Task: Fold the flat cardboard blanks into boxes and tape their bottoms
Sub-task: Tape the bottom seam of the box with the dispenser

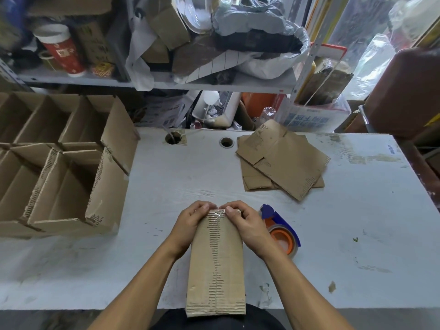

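Your left hand (190,217) and right hand (245,222) both have a grip on the far end of the folded box (215,263), fingers curled over its top edge and thumbs pressing down on the clear tape (215,214) that runs along the centre seam there; the two sets of fingertips almost meet above the seam. The box stands long and narrow between your forearms, its taped bottom facing up toward you, its near end hanging just past the near edge of the table (166,182). Taking the box as the landmark: just to its right, partly behind your right wrist, lies the tape dispenser (283,234), blue-framed with an orange core, resting on the table. Farther off to the right and beyond the box, a loose stack of flat cardboard blanks (283,158) lies fanned on the tabletop. To the box's left, well apart, finished open boxes (62,163) stand packed side by side in rows, openings upward. Straight beyond the box, two round cable holes (226,142) pierce the table's far edge, and behind them a cluttered shelf (154,84) carries cardboard, bags and a red and white cup (60,50).
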